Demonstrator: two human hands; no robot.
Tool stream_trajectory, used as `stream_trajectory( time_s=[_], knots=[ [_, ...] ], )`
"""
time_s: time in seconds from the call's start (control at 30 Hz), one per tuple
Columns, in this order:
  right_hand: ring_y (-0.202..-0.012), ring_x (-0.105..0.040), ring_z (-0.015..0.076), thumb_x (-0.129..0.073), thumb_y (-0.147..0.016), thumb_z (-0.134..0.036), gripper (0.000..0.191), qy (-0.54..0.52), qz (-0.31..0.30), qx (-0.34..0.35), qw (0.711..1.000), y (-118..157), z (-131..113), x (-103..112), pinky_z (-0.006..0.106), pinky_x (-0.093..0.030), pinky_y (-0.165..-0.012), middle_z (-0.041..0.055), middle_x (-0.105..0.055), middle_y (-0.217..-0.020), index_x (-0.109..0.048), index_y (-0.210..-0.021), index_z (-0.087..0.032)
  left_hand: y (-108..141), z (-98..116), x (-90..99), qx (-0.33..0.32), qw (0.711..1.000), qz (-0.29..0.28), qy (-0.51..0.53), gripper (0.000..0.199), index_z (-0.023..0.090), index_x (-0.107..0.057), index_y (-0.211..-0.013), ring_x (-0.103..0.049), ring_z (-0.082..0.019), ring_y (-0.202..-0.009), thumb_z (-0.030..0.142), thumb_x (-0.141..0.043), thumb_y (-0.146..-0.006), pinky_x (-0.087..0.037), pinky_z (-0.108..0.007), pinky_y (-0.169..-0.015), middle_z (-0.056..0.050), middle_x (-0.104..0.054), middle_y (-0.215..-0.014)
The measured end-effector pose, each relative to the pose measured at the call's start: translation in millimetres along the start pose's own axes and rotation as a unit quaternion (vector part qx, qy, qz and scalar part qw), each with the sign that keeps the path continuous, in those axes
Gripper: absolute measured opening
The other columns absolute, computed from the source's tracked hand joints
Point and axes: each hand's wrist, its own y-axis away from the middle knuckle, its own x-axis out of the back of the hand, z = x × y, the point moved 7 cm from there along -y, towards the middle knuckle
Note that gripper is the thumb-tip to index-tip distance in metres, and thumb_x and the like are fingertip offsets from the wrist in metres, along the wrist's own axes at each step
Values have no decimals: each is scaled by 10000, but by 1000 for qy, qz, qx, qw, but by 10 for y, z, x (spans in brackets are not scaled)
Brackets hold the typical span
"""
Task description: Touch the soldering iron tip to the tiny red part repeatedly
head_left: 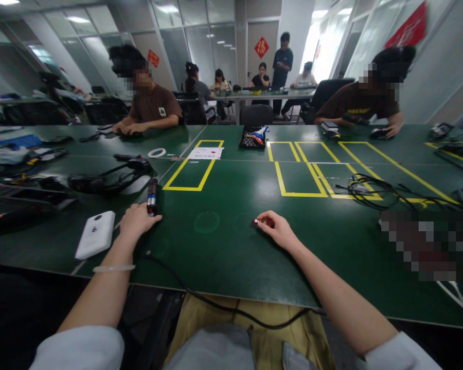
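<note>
On the left of the green table [231, 267], my left hand [134, 221] is closed at the lower end of a dark cylinder with a blue band [152, 195], perhaps a flashlight. Its thumb points right, and some fingers are hidden. To the right, just above the tabletop or resting on it, my right hand [280, 230] pinches a small red-and-black piece [255, 222] with a pale tip. The fingers cover most of this piece, so its kind cannot be made out. Two faint round outlines mark the table between my hands.
A white power bank [96, 234] lies beside my left forearm. Farther off are a dark headset [110, 177], a tape roll [156, 152], a black tool box [253, 139] and yellow tape outlines [183, 188]. Black cables [364, 190] lie right. Two people sit across the table.
</note>
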Motion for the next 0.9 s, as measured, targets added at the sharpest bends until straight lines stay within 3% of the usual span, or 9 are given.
stream_trajectory(
  time_s=[0.17, 0.47, 0.63, 0.77, 0.9],
  knots=[
    [-629, -493, 129, -606, -831, -378, 230, -4, -8, -1, 1000, -7, -5, -22, 260, -403, -595, 13, -607, -774, -628, -947, -181, 190, 522, 31, -45, 999, 7, 29, 629, 144, -573, -1171, -569, -359, -1011, 589, -540, -728, -477, -409, -756, -199, -569, -1109],
    [-639, -513, 131, -605, -826, -366, 227, -8, -4, 2, 1000, -3, 6, -19, 262, -417, -602, 13, -601, -755, -619, -950, -177, 747, 1920, 91, -202, 976, 36, 79, 602, 168, -506, -1237, -524, -292, -1014, 521, -566, -753, -458, -351, -781, -137, -540, -1094],
    [-642, -508, 122, -601, -824, -319, 198, -24, 24, 23, 999, -1, -19, 28, 245, -419, -597, -2, -588, -770, -573, -966, -183, 1056, 2563, 85, -270, 956, 39, 103, 616, 187, -465, -1268, -503, -253, -1030, 476, -618, -747, -435, -330, -846, -108, -526, -1105],
    [-664, -513, 128, -588, -828, -264, 111, -4, 47, 40, 998, -5, -5, 84, 246, -420, -613, -1, -576, -783, -566, -908, -190, 1269, 2893, 82, -318, 939, 46, 121, 612, 184, -439, -1285, -494, -250, -1025, 451, -608, -761, -434, -336, -843, -107, -520, -1103],
    [-677, -510, 128, -581, -833, -217, 49, 24, 34, 68, 997, -13, 28, 70, 250, -418, -639, 7, -571, -823, -580, -875, -192, 1379, 3019, 76, -341, 929, 49, 132, 616, 190, -413, -1308, -486, -247, -1016, 425, -595, -768, -434, -334, -834, -104, -517, -1117]
  ],
)
